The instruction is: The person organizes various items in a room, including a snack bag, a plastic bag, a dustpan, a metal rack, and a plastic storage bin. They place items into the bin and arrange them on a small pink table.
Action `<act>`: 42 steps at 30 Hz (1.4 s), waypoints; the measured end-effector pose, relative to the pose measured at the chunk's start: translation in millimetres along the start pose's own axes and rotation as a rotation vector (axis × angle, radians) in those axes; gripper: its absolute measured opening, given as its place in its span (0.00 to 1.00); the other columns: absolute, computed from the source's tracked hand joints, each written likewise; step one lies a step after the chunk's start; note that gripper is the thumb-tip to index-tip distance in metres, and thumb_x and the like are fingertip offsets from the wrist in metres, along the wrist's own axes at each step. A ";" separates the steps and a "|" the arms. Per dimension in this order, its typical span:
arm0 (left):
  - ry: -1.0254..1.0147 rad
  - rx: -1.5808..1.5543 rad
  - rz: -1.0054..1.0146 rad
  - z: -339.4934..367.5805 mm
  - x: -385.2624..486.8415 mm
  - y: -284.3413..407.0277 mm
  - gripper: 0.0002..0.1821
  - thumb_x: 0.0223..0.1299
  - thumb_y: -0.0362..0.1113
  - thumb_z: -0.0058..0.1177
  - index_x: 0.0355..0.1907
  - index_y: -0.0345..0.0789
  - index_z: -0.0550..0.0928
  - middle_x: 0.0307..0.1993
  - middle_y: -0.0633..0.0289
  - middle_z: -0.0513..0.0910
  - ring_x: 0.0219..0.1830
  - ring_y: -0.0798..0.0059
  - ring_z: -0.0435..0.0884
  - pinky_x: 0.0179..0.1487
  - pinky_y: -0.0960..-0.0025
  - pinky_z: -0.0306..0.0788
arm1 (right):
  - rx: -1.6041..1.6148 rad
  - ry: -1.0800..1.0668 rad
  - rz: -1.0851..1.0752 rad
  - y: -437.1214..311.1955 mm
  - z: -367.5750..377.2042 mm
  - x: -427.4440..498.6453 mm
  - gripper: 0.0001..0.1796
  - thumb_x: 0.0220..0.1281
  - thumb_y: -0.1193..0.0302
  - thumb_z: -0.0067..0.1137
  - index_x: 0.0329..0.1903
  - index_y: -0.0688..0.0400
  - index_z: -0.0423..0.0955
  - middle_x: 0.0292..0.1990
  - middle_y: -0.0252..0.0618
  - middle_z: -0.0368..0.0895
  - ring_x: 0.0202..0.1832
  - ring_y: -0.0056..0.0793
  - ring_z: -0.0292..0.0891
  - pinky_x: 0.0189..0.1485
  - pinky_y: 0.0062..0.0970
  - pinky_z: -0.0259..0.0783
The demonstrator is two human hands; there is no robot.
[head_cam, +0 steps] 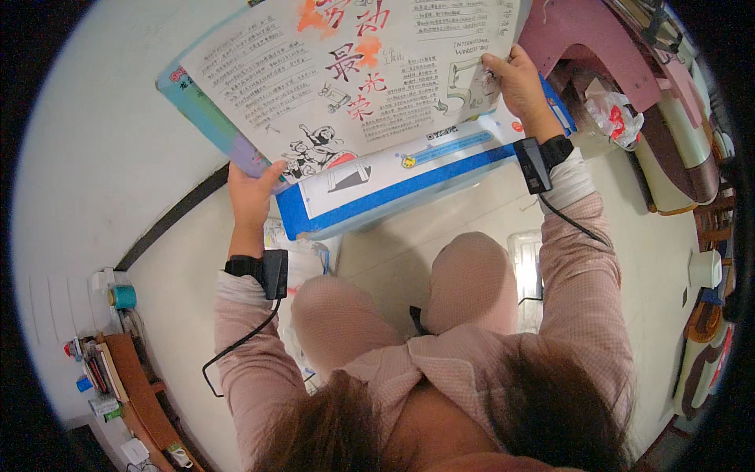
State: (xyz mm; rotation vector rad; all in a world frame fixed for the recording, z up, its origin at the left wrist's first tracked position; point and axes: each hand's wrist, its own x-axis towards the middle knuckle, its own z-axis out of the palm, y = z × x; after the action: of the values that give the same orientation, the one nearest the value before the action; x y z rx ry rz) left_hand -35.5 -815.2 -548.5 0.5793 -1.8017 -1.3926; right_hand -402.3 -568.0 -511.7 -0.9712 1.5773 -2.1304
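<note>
A large paper sheet (pixel 348 88) with handwriting, red and black lettering and ink drawings is spread out at the top of the view. My left hand (pixel 250 192) pinches its lower left corner together with a teal and purple printed cover (pixel 218 121) behind it. At the sheet's right edge my right hand (pixel 522 88) grips with the thumb on top. Below the sheet shows a blue-bordered printed board or cover (pixel 401 192) with a white panel; the sheet hides most of it. Both wrists wear black strapped devices with cables.
My knees (pixel 472 283) are bent under the papers, above the pale tiled floor (pixel 377 248). Pink plastic furniture (pixel 607 47) and a crumpled plastic bag (pixel 613 115) stand at the upper right. A brown shelf (pixel 138 389) with small items is at the lower left. A white wall (pixel 100 147) borders the left.
</note>
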 end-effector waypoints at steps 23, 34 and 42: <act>0.119 -0.201 -0.171 -0.2 -2.0 -45.0 0.24 0.48 0.31 0.66 0.48 0.28 0.76 0.42 0.56 0.83 0.40 0.71 0.82 0.45 0.69 0.75 | -0.383 -0.213 0.168 25.9 0.3 29.8 0.19 0.58 0.71 0.61 0.51 0.65 0.71 0.40 0.45 0.82 0.37 0.31 0.80 0.38 0.30 0.77; 0.469 -0.366 -0.430 -8.1 -46.5 -113.2 0.31 0.51 0.28 0.60 0.59 0.28 0.66 0.50 0.52 0.78 0.48 0.64 0.81 0.51 0.62 0.77 | -0.252 -0.600 0.660 135.6 87.8 139.6 0.26 0.58 0.72 0.60 0.57 0.71 0.68 0.37 0.47 0.81 0.34 0.29 0.77 0.35 0.27 0.73; 0.749 -0.541 -0.466 -11.0 -174.1 -191.7 0.32 0.54 0.25 0.52 0.64 0.29 0.62 0.59 0.50 0.72 0.56 0.60 0.76 0.59 0.60 0.72 | -1.046 -1.237 0.183 219.0 180.1 103.6 0.31 0.54 0.60 0.63 0.55 0.67 0.69 0.46 0.55 0.79 0.44 0.40 0.80 0.46 0.33 0.75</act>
State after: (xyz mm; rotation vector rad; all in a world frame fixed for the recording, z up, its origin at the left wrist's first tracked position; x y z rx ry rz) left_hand 58.4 -749.5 -781.0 1.0791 -0.6809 -1.5853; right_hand -384.4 -834.6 -652.0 -1.7741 1.7548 -0.1392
